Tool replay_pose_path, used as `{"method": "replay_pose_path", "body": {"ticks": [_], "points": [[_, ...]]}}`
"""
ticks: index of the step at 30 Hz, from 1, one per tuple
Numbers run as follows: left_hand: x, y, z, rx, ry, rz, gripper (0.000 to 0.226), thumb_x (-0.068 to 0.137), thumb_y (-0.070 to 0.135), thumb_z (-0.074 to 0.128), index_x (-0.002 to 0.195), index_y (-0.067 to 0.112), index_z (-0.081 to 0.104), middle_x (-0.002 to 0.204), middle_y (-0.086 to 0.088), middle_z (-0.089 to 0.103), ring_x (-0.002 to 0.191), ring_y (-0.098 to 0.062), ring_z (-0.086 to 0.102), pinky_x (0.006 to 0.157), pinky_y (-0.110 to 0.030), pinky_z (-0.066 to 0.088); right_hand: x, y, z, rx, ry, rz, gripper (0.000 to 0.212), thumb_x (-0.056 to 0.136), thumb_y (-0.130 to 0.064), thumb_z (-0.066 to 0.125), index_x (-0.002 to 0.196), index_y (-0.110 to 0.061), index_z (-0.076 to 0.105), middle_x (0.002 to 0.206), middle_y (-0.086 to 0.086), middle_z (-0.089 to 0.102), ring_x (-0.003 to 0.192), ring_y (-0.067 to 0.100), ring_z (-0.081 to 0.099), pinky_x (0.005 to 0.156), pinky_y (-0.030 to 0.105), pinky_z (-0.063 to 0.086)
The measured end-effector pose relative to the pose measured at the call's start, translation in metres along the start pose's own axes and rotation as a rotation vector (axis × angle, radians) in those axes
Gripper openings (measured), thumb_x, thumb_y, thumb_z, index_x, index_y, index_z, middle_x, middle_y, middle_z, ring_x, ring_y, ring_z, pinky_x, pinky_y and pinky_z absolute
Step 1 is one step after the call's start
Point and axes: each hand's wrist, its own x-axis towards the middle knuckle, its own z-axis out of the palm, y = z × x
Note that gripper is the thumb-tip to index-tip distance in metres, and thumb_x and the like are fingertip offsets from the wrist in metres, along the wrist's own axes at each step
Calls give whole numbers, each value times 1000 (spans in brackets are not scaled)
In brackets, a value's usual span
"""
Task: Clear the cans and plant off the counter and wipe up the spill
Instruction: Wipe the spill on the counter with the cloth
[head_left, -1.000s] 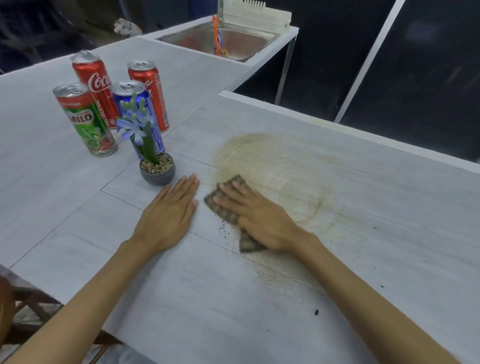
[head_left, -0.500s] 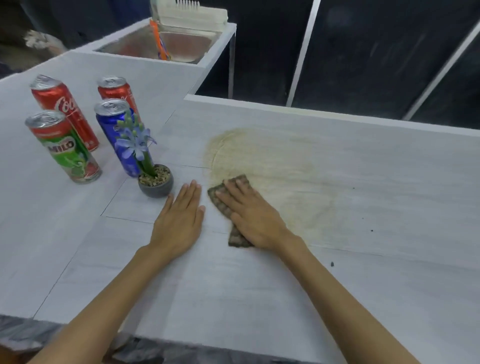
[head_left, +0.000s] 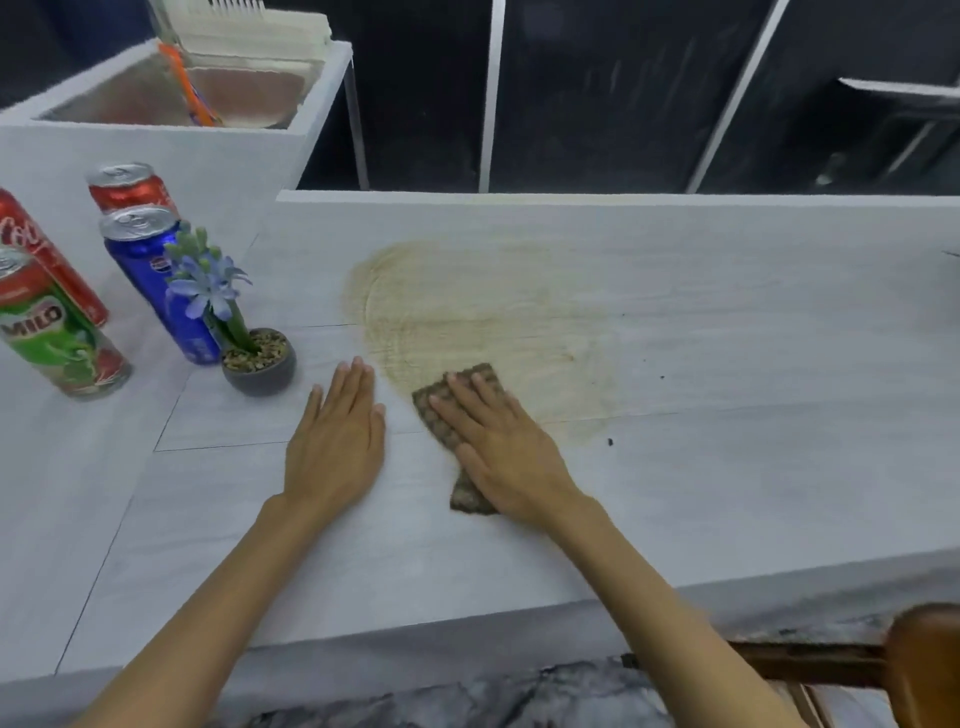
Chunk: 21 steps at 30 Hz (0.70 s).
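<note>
A wide tan spill (head_left: 483, 322) stains the pale counter (head_left: 727, 467). My right hand (head_left: 501, 447) presses flat, fingers straight, on a brown checked cloth (head_left: 447, 421) at the spill's near left edge. My left hand (head_left: 337, 441) rests flat on the counter just left of the cloth. Further left stands a small plant (head_left: 244, 332) with a blue flower in a grey pot. Behind it are a blue can (head_left: 156, 275), a red can (head_left: 130, 189), a Coca-Cola can (head_left: 47, 260) and a green Milo can (head_left: 52, 332).
A sink (head_left: 171, 98) with an orange tool and a white rack sits at the back left. The counter's far edge drops to a dark gap with metal bars. A brown chair back (head_left: 919, 670) shows below the near edge at the right. A dark speck (head_left: 609, 442) lies beside the spill.
The view has swung left and pulled back, so the cans and plant sit further left. Both hands stay flat, the right one still on the cloth at the spill's edge.
</note>
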Motion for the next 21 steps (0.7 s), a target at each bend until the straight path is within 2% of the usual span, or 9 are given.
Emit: {"method": "replay_pose_path", "body": {"ticks": [2,4,6,8,12,13,15,18,21], "points": [[-4,6,0,-9,-15,-2,53,98,27,14,147,9,0,158,-3,-4,145,-13,-6,118,-31,-5,-55,25,-10,22,23,9,68,82,-46,-3,148,-33,8,155,-16,-10,143,4,-15,119,29,-8],[-5,9,1,-7,-9,7,54,98,27,14,147,8,0,158,-4,-4,145,-15,-6,118,-33,-4,-88,68,-27,-18,54,127,66,81,-47,-1,146,-38,5,156,-17,-9,144,5,-14,120,34,-6],[-5,11,1,-19,-1,10,54,98,27,14,147,7,1,158,-5,-3,146,-15,-5,118,-34,-4,-89,105,-42,-39,85,293,69,79,-49,-3,146,-35,4,156,-15,-6,145,7,-11,121,39,-3],[-5,13,1,-13,-6,5,54,98,28,14,147,7,1,158,-5,-3,146,-15,-5,118,-33,-4,-56,128,-45,-76,77,397,75,79,-47,-5,149,-26,12,159,-5,3,147,16,-4,119,41,1],[-5,15,1,-11,-18,5,54,98,28,14,147,8,1,158,-4,-2,146,-14,-5,118,-32,-4,17,107,-21,-149,41,282,81,78,-37,-5,144,-7,31,154,18,26,144,39,14,118,52,13],[-5,15,1,-20,-19,2,54,98,28,14,147,8,2,158,-4,-1,146,-14,-4,119,-33,-4,20,90,-15,-132,66,239,76,82,-35,-1,143,-8,34,154,16,27,144,38,16,118,52,15],[-7,16,-1,-41,-26,3,54,98,29,14,147,10,1,158,-3,-2,145,-14,-5,119,-33,-4,1,59,-13,-55,52,137,64,89,-35,6,148,-17,23,159,4,12,147,22,3,121,41,6],[-18,32,-1,-112,-26,38,55,98,33,11,147,11,0,158,-1,-3,145,-11,-7,117,-30,-7,-64,63,-24,44,93,20,59,92,-42,11,148,-25,18,157,-8,3,143,7,-6,117,26,0],[-31,55,6,-105,-12,74,64,88,39,0,146,13,0,157,0,-4,141,-6,-12,115,-28,-11,-98,126,-47,31,146,175,63,85,-48,5,144,-28,10,151,-16,-1,140,3,-7,116,27,1]]}}
